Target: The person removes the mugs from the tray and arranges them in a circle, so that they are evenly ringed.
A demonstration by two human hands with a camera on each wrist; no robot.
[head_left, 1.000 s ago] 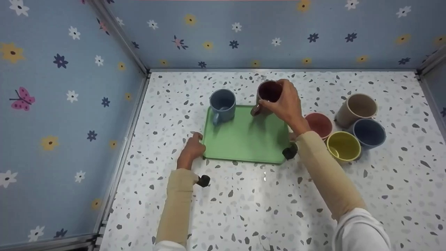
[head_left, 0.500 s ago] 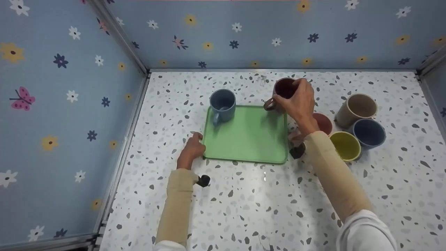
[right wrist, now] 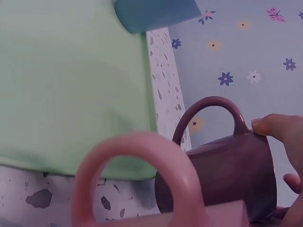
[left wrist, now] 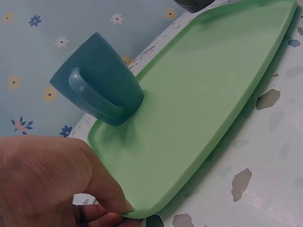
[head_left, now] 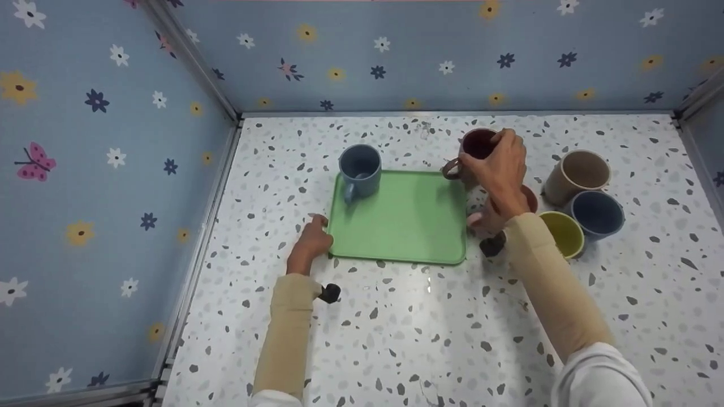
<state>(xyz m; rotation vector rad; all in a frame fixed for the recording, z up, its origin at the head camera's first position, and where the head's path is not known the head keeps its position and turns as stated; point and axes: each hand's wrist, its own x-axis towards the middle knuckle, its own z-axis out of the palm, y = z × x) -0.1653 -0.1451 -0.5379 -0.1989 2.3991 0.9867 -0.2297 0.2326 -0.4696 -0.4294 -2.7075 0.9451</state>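
A green tray [head_left: 401,226] lies on the speckled table. My left hand [head_left: 312,240] pinches its near left corner; in the left wrist view the thumb [left wrist: 111,191] is on the rim and the other fingers are underneath. On the tray's far left corner stands a blue mug [head_left: 362,175], upright. Just off the far right corner, my right hand [head_left: 505,169] grips a dark maroon mug [right wrist: 222,175] by its rim, thumb near the top of the handle. That mug's handle points left. Part of a pink mug [right wrist: 135,144] is hidden under my right wrist in the head view.
Right of the tray, close together, stand a yellow mug [head_left: 563,234], a dark blue mug [head_left: 598,213] and a large beige mug [head_left: 578,175]. A flowered blue wall panel [head_left: 413,56] bounds the back, another [head_left: 113,226] the left side.
The maroon mug has moved right in my right hand, from over the tray's far edge to beyond its far right corner. My left hand stays at the tray corner.
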